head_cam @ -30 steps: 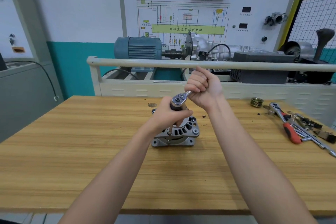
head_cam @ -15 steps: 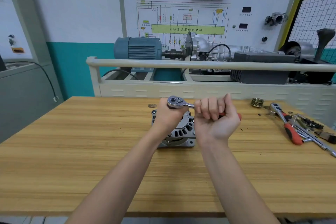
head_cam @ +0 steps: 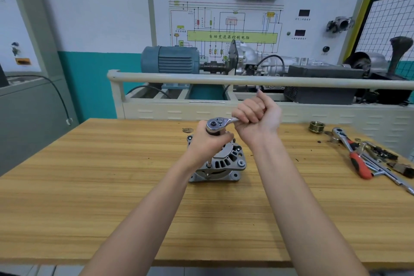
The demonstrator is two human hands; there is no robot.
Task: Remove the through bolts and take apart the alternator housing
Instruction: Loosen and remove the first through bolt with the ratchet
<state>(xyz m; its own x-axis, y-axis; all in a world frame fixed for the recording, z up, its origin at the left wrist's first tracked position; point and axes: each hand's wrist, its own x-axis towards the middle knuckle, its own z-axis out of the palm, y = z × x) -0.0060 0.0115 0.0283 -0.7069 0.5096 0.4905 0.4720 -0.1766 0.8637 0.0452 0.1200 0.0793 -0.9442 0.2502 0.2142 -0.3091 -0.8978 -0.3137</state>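
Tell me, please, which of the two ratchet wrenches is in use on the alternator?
The ratchet above the alternator, gripped by the right hand. The red-handled ratchet lies untouched at the table's right.

A big white board (head_cam: 257,6) with a wiring drawing stands at the back. Left of it the wall (head_cam: 94,29) is white on top and teal below. In front of the board are a pale rail (head_cam: 246,80) and a wooden table (head_cam: 89,186).
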